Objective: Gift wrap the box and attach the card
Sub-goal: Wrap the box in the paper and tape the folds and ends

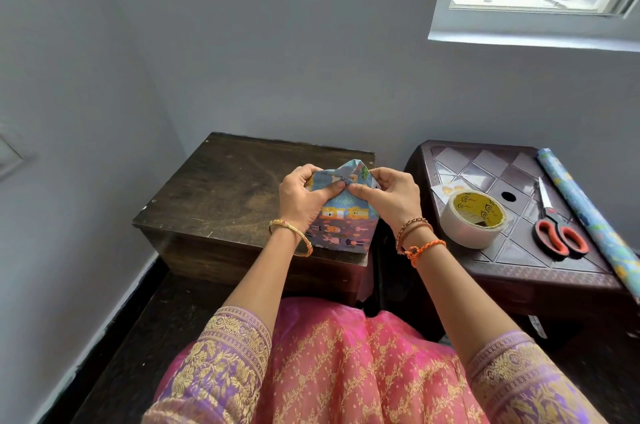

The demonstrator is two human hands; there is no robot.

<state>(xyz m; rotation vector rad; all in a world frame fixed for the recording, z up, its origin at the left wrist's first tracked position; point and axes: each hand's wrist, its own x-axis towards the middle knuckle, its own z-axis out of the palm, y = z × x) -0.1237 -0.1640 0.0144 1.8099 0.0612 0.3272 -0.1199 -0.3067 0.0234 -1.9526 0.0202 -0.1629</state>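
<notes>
A box wrapped in blue cartoon-animal paper [343,228] stands at the right front corner of a dark wooden table [221,188]. My left hand [304,198] and my right hand [388,197] both grip its top end, thumbs pressing a paper flap down where they meet in the middle. A loose peak of paper sticks up behind my fingers. A small pale card [446,189] lies on the side stool, partly hidden behind the tape roll.
A brown plastic stool [485,164] stands to the right. On it are a wide tape roll [472,217], orange-handled scissors [557,228] and a roll of wrapping paper [588,212] along its right edge. Walls close in behind and left.
</notes>
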